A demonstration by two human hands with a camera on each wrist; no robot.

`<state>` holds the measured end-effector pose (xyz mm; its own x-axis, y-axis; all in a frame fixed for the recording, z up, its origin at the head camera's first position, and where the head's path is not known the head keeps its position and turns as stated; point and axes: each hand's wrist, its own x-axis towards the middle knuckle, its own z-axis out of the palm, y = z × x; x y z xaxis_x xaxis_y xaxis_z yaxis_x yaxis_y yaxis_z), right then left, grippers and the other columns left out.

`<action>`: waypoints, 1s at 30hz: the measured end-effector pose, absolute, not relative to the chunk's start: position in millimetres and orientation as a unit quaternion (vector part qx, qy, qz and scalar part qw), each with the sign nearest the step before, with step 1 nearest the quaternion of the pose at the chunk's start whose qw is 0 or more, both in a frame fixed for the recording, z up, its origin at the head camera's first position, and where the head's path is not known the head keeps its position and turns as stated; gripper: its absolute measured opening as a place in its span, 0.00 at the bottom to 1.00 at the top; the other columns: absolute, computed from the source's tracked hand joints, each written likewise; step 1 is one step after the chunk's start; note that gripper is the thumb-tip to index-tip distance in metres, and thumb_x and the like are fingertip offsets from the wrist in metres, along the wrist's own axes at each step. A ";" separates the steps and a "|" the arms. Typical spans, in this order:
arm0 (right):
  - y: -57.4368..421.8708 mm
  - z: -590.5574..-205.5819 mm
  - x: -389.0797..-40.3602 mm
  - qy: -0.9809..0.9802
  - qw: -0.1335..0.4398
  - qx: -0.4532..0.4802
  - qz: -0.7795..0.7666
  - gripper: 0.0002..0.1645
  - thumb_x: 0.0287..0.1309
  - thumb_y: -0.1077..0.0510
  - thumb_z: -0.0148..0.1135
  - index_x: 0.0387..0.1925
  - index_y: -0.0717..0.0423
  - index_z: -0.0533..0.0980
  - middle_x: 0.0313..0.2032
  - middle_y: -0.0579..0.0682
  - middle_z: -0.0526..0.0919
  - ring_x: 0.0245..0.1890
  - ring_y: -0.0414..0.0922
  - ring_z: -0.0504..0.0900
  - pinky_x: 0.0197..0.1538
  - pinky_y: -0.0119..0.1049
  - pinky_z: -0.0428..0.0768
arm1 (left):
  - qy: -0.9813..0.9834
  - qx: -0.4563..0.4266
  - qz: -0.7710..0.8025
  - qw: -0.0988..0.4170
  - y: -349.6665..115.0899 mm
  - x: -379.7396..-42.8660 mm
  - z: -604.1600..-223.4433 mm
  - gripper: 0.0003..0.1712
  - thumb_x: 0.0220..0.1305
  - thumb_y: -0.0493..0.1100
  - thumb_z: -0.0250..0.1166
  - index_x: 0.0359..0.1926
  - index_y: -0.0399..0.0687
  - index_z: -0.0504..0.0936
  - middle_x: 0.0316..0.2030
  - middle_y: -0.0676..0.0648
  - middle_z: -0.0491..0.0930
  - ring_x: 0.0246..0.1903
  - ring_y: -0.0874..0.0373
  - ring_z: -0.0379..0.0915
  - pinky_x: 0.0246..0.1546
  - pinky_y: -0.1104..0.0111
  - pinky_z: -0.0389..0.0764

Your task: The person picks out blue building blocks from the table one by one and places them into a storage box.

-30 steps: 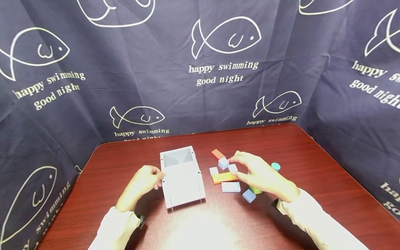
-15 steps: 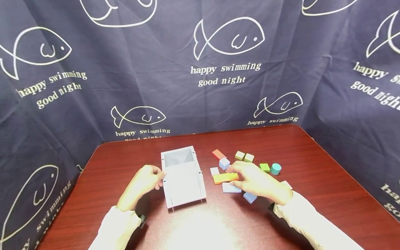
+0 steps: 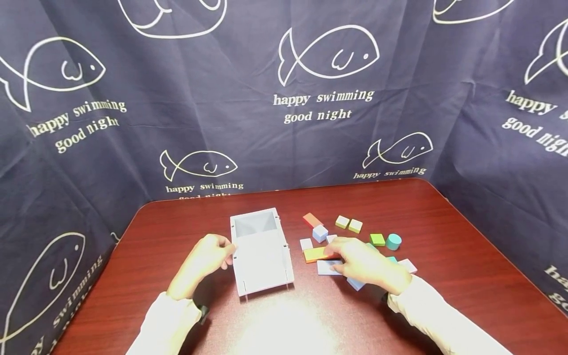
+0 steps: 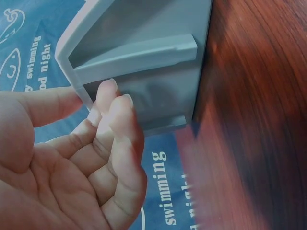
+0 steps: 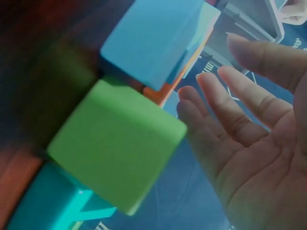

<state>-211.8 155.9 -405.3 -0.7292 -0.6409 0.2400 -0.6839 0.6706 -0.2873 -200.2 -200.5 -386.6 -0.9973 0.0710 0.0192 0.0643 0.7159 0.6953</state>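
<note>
A grey box (image 3: 264,266), open at its far end, stands left of centre on the table. At its left edge my left hand (image 3: 206,259) pinches the wall between thumb and fingers, and the left wrist view shows the fingertips against the ribbed side of the box. Over the loose blocks is my right hand (image 3: 366,265), fingers extended, holding nothing. Its fingertips are close over a pale blue flat block (image 3: 326,267) and an orange plank (image 3: 313,255). In the right wrist view, a green block (image 5: 115,143) and a blue block (image 5: 148,43) lie beside the fingers.
Behind the right hand lie a red plank (image 3: 312,220), a light blue cube (image 3: 320,233) and several green blocks (image 3: 377,240). Further right are a teal cylinder (image 3: 393,241) and a whitish block (image 3: 408,266). A dark fish-print cloth (image 3: 293,138) rises behind the table.
My right hand has drawn nearer to me, from the far blocks to over the pale blue flat block, uncovering the small green blocks. The left hand keeps its grip on the box.
</note>
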 end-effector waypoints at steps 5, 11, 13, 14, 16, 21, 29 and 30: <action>156.3 -408.8 -211.7 -0.912 0.065 0.370 0.164 0.14 0.39 0.62 0.73 0.34 0.54 0.82 0.33 0.46 0.81 0.33 0.42 0.75 0.37 0.40 0.79 | 0.926 0.038 0.375 0.003 -199.5 -199.3 -385.0 0.15 0.60 0.42 0.61 0.19 0.42 0.81 0.13 0.45 0.80 0.14 0.53 0.75 0.17 0.68 0.70; 155.6 -409.8 -212.2 -0.912 0.061 0.371 0.163 0.14 0.39 0.62 0.73 0.33 0.53 0.82 0.31 0.45 0.79 0.31 0.42 0.74 0.35 0.38 0.79 | 0.926 0.037 0.375 0.003 -200.5 -199.4 -385.5 0.14 0.60 0.41 0.61 0.19 0.41 0.82 0.13 0.45 0.80 0.13 0.56 0.74 0.16 0.68 0.69; 156.0 -410.9 -211.3 -0.913 0.053 0.368 0.166 0.14 0.39 0.62 0.73 0.33 0.52 0.82 0.31 0.45 0.79 0.31 0.41 0.74 0.34 0.37 0.78 | 0.926 0.038 0.375 0.003 -200.2 -199.6 -385.9 0.15 0.60 0.41 0.60 0.19 0.41 0.82 0.13 0.45 0.80 0.13 0.56 0.74 0.16 0.68 0.69; 156.2 -411.7 -210.9 -0.914 0.049 0.366 0.168 0.14 0.39 0.61 0.73 0.33 0.52 0.81 0.31 0.45 0.79 0.30 0.41 0.74 0.33 0.37 0.78 | 0.926 0.038 0.375 0.003 -200.1 -199.6 -386.1 0.15 0.60 0.41 0.60 0.19 0.41 0.82 0.12 0.45 0.79 0.12 0.56 0.74 0.15 0.68 0.68; 156.6 -413.4 -210.1 -0.913 0.044 0.365 0.177 0.14 0.39 0.62 0.74 0.32 0.52 0.81 0.31 0.44 0.78 0.29 0.41 0.74 0.32 0.36 0.78 | 0.926 0.036 0.376 0.003 -199.7 -199.4 -386.2 0.14 0.60 0.41 0.60 0.19 0.41 0.82 0.12 0.45 0.79 0.13 0.54 0.74 0.15 0.68 0.67; 157.3 -415.9 -209.6 -0.909 0.046 0.369 0.187 0.15 0.37 0.63 0.75 0.32 0.53 0.80 0.31 0.45 0.79 0.29 0.42 0.75 0.33 0.37 0.79 | 0.925 0.034 0.378 0.004 -199.1 -199.0 -386.0 0.14 0.60 0.41 0.61 0.19 0.42 0.82 0.12 0.45 0.79 0.13 0.54 0.74 0.15 0.68 0.67; 158.2 -417.4 -209.7 -0.912 0.038 0.363 0.186 0.15 0.38 0.63 0.75 0.33 0.53 0.81 0.31 0.45 0.79 0.30 0.41 0.75 0.34 0.38 0.80 | 0.926 0.039 0.376 0.003 -198.2 -198.4 -385.2 0.14 0.60 0.41 0.60 0.20 0.42 0.82 0.13 0.44 0.80 0.13 0.54 0.75 0.15 0.68 0.68; 158.3 -417.8 -209.8 -0.912 0.039 0.362 0.187 0.15 0.38 0.63 0.75 0.33 0.54 0.81 0.31 0.45 0.79 0.29 0.41 0.75 0.34 0.38 0.80 | 0.926 0.039 0.376 0.003 -198.1 -198.3 -385.1 0.14 0.60 0.41 0.60 0.20 0.42 0.82 0.13 0.44 0.80 0.13 0.54 0.75 0.16 0.68 0.68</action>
